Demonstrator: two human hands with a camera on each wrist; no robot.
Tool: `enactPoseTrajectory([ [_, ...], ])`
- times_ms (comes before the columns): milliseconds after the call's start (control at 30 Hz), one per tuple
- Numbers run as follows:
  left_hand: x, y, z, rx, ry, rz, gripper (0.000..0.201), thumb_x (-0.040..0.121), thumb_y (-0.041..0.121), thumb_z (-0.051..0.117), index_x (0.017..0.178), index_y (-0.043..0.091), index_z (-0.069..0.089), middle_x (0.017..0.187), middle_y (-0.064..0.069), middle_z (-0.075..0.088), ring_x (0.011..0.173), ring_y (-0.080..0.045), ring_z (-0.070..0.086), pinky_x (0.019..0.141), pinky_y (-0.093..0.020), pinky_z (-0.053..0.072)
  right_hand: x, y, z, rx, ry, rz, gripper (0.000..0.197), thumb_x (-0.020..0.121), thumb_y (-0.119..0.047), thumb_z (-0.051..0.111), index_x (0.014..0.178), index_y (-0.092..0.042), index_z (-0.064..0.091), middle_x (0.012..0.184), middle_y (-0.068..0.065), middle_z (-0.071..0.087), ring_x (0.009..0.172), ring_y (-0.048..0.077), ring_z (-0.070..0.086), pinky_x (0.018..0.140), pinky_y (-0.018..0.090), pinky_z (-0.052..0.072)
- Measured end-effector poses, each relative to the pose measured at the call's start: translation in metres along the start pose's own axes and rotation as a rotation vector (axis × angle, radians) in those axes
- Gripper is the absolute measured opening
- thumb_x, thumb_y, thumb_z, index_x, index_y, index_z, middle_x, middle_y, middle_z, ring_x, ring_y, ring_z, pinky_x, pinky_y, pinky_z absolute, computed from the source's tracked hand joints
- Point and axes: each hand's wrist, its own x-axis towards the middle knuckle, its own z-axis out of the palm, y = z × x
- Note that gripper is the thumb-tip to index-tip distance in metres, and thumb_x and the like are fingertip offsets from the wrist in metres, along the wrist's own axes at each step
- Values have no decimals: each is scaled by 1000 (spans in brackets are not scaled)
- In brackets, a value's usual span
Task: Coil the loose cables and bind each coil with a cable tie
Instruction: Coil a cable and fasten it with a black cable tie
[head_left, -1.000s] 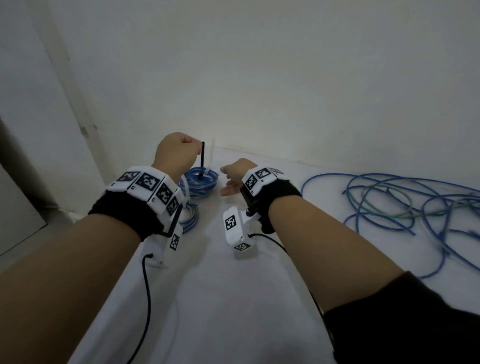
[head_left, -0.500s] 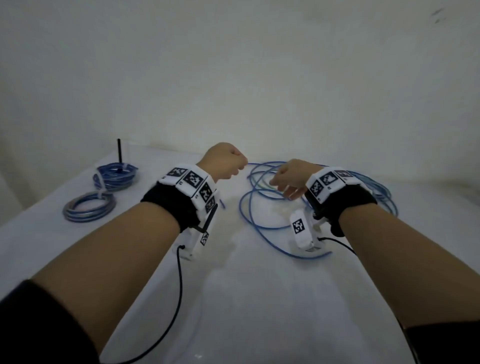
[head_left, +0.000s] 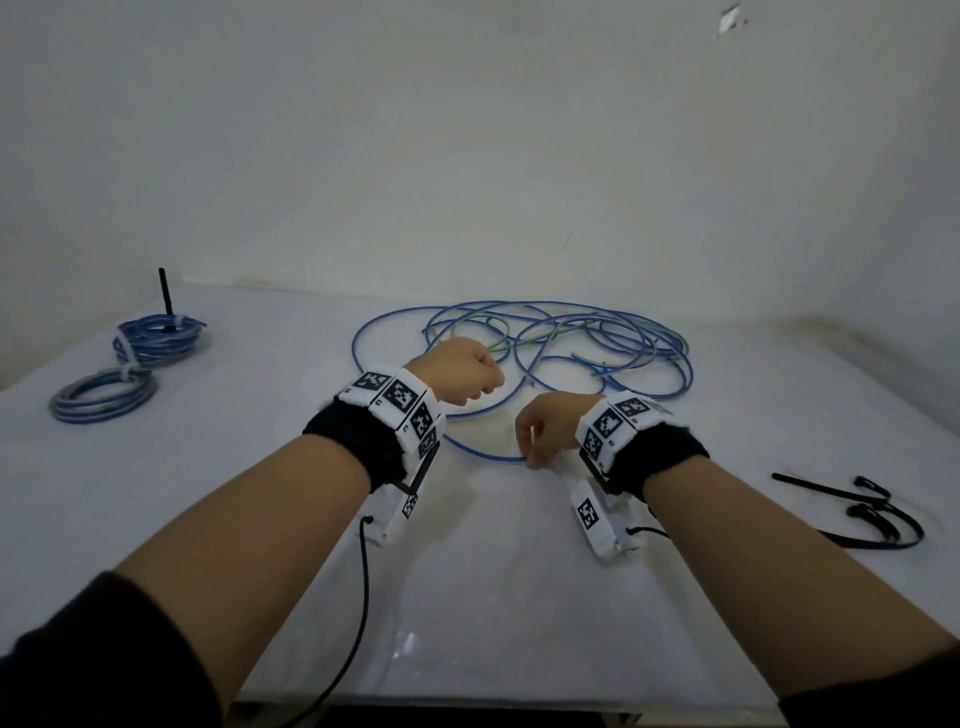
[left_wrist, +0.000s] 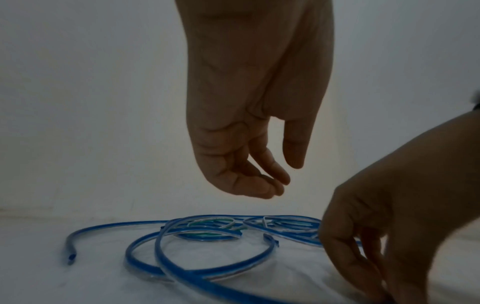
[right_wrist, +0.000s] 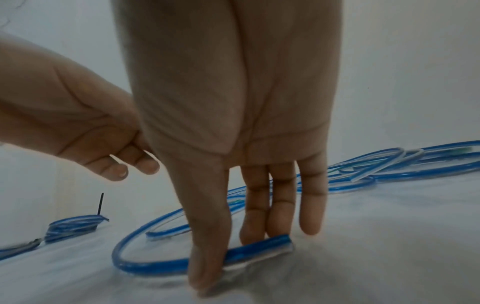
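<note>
With two tied coils (head_left: 132, 364) set aside at the bench's (head_left: 519, 597) far left, the next cable is being started — the right hand (right_wrist: 233, 185) pinches a loose blue cable (right_wrist: 155, 265) end on the bench, the left hand (left_wrist: 249, 144) hangs empty, loosely curled — looping comes next.

Loose blue cables (head_left: 545, 353) tangled; two coils (head_left: 150, 343) tied.

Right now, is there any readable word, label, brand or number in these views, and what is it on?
No readable words, brands or numbers.
Left wristband: black-and-white square marker codes; tiny characters along its edge, too small to read.
Right wristband: the same codes, tiny marks unreadable.
Blue cables, bound coils, black cable ties: no print visible.
</note>
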Motion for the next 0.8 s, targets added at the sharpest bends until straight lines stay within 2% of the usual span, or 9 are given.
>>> enactPoseTrajectory([
  [100,-6,-4,3,213,51,57,20,92,27,54,106,16,61,105,-1,59,98,-17,54,83,-27,43,-3,6,-7,140,145,-86,9,82,-17,67,77,-22,62,76,-7,58,72,12,54,62,21,44],
  [200,-9,-5,1,219,41,157,25,96,33,46,109,18,62,110,1,62,105,-15,54,95,-32,40,-12,7,-27,479,326,-167,12,83,-13,67,74,-20,63,71,-2,62,66,13,56,66,26,49],
  [267,-10,0,-1,118,27,244,19,97,24,47,102,17,63,100,1,67,94,-6,58,90,-26,42,-19,2,-40,711,511,-215,11,81,-6,69,79,-15,62,68,0,60,62,11,56,60,22,49],
  [333,-13,10,-1,-93,99,301,13,95,12,49,97,12,63,82,1,67,70,4,60,76,-19,47,-24,-5,-50,983,647,-241,16,81,-1,68,91,-10,58,70,3,60,61,11,58,59,20,50],
  [433,-14,26,-6,-379,312,301,14,94,8,52,99,8,65,79,-2,64,68,-5,62,71,-23,53,-23,-14,-56,1279,684,-223,28,88,-4,61,113,-9,49,95,13,63,74,15,63,63,23,52],
  [533,-19,42,-19,-679,417,291,13,93,8,54,99,7,65,78,-3,57,74,-13,56,76,-33,58,-19,-21,-52,1185,594,-196,30,92,-11,54,122,-12,50,116,8,60,95,14,56,76,27,48],
  [633,-24,54,-31,-885,439,301,16,92,4,55,108,3,56,78,-6,52,69,-15,56,72,-30,59,-14,-28,-43,952,516,-291,25,92,-12,55,117,-7,58,112,6,63,101,15,57,82,23,44],
  [733,-23,54,-41,-874,579,292,44,87,1,60,123,6,35,80,-8,56,69,-20,61,76,-36,58,-9,-35,-38,879,553,-386,8,93,-10,53,91,-10,61,89,9,68,87,21,62,90,33,44],
  [800,-21,45,-50,-608,746,290,63,85,6,63,135,10,24,96,-9,56,83,-21,57,90,-42,52,-8,-37,-40,886,640,-423,19,96,-6,47,83,-17,56,73,0,59,68,14,56,78,33,45],
])
